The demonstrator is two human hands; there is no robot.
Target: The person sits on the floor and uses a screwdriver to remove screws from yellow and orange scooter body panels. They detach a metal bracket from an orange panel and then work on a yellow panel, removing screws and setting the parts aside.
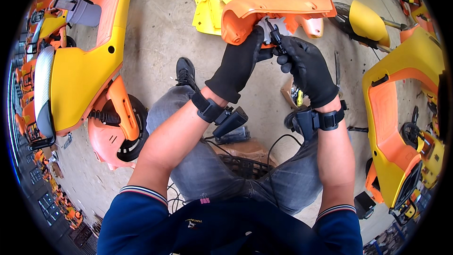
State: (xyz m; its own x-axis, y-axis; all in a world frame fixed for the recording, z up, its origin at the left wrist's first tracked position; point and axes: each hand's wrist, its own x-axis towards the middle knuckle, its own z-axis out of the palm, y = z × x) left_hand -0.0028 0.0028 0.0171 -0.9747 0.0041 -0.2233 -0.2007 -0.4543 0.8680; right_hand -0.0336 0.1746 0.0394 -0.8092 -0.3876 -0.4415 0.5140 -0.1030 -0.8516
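Both my hands wear black gloves. My left hand (241, 61) is closed on the lower edge of an orange plastic scooter panel (278, 4), its fingers partly hidden by the panel. A white piece (265, 32) shows in the panel's hollow. My right hand (306, 66) pinches a slim black part (275, 34) against the panel's opening, in front of the white piece. I cannot make out exactly what the black part is. Yellow plastic panels (212, 7) lie stacked on the floor behind the orange one.
A yellow and orange scooter (71, 89) stands at the left, another scooter body (384, 113) at the right. A wheel with a yellow fender (368, 23) is at the far right. Between my legs lie a black crate (245, 166) and cables. A small box (289, 92) holds a yellow-handled tool.
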